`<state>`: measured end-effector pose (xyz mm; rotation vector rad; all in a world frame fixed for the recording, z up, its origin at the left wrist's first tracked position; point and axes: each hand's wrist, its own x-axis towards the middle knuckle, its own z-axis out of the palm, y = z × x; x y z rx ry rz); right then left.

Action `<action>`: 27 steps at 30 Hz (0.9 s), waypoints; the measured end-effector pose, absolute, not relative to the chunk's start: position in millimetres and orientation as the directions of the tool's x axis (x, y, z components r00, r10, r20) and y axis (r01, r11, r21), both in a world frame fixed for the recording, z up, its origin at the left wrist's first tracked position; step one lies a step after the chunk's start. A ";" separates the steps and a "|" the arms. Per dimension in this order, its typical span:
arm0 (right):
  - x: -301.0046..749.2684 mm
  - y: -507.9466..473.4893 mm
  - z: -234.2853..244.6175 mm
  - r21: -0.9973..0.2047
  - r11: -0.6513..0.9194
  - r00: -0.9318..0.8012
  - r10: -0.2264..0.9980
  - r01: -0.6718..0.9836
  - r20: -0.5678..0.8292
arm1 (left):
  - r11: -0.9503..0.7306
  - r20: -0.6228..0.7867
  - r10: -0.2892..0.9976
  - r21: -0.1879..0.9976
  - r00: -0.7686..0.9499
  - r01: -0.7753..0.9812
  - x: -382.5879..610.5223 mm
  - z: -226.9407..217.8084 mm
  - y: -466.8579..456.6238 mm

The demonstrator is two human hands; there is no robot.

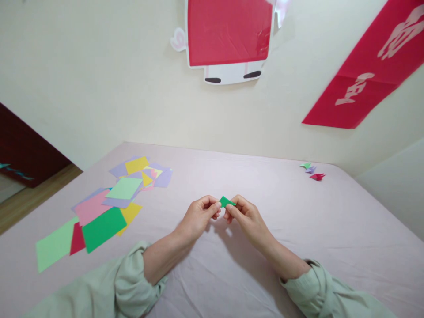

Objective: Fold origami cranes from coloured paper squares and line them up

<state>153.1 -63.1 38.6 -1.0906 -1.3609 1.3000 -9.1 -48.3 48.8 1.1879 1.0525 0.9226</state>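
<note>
A small green folded paper is held up over the cloth-covered surface, in the middle of the head view. My left hand pinches its left corner between thumb and fingers. On the other side, my right hand grips the right part, thumb in front. The paper looks roughly triangular, with its peak pointing up. Fingertips cover its lower and side edges, so the full fold is hidden.
Loose coloured sheets overlap at the left, among them a dark green sheet, a pink sheet and a light green sheet. At the far right lie folded paper pieces: red, purple and green. A wall stands behind.
</note>
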 end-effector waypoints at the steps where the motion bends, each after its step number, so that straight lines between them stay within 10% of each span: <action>1: 152.9 -63.0 38.4 -0.999 0.040 -0.174 0.984 -0.012 0.042 | 0.146 -0.137 0.955 0.989 0.261 -0.015 -9.0 48.9 -48.3; 27: 153.5 -60.6 33.0 -0.998 -0.005 -0.151 0.988 0.056 -0.014 | 0.070 -0.097 0.955 0.992 0.280 0.108 -4.8 32.5 -46.9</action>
